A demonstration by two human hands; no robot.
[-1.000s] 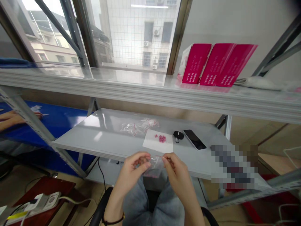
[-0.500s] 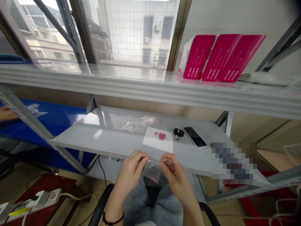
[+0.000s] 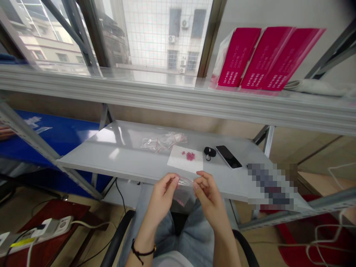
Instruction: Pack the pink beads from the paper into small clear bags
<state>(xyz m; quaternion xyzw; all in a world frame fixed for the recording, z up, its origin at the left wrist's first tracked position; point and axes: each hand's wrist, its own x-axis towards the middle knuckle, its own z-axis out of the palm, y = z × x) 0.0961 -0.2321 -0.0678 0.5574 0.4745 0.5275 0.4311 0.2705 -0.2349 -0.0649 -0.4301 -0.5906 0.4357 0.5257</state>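
Pinching clear flat plastic bag [image 3: 184,193] w/ L hand [image 3: 164,191] & R hand [image 3: 207,191]; top edge runs L–R btwn 'em.

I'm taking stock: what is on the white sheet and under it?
On the white sheet lies a cluster of small pink pieces, with more just left of it. What lies beneath is covered.
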